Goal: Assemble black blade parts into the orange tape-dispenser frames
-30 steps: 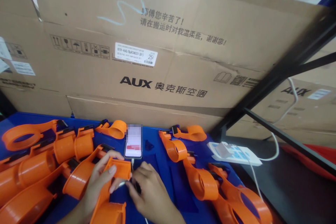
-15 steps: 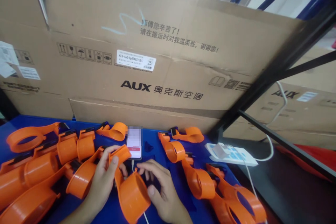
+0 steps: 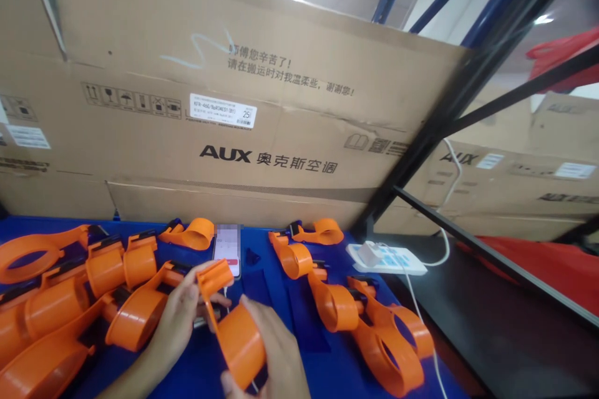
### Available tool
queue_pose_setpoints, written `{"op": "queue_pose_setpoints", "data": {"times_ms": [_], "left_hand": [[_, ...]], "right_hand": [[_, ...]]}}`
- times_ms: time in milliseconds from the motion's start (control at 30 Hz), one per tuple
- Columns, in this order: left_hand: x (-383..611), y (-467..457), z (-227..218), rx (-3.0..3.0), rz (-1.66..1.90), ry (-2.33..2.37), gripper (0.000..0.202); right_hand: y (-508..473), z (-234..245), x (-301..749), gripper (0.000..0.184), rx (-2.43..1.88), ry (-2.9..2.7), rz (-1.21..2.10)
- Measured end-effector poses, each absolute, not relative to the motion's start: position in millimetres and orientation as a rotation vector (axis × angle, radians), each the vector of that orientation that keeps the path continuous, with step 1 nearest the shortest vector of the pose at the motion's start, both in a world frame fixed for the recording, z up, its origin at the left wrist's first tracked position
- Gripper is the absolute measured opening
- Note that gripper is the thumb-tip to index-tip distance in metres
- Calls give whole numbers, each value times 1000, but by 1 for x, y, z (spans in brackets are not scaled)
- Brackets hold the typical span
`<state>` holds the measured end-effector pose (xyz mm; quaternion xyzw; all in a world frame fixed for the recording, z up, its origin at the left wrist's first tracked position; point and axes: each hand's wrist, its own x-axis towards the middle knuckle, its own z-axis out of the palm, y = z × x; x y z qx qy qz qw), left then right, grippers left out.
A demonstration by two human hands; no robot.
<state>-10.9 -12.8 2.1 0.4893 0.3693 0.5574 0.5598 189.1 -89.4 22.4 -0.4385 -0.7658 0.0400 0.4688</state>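
Both my hands hold one orange plastic part point(image 3: 234, 327), a cup-shaped ring with a flat arm, above the blue table point(image 3: 290, 355). My left hand point(image 3: 180, 318) pinches the arm near its upper end. My right hand point(image 3: 274, 358) wraps around the round cup end from below. Just beyond the part lies a phone point(image 3: 228, 246) with a lit screen, a white cable running from it toward me.
Several similar orange parts point(image 3: 70, 299) crowd the left of the table, and more orange parts point(image 3: 360, 318) lie to the right. A white power strip point(image 3: 388, 259) sits on the dark surface at right. A big AUX cardboard box point(image 3: 234, 106) walls the back; a black rack frame point(image 3: 449, 112) slants at right.
The orange part has been turned and lifted, its cup end now toward me. My right hand moved from a small piece at the arm to gripping the cup. The view tilted upward.
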Motion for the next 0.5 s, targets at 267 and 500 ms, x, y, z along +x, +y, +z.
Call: {"op": "queue_pose_setpoints", "data": {"times_ms": [267,500], "left_hand": [[-30,-31,18,1817,1042,1056,52],[-100,-41,47,2749,782,1730,54]], "right_hand": [[-99,61,234,39,-1293,-1619,178],[-95,68,219,33,-1342,-1629,315]]}}
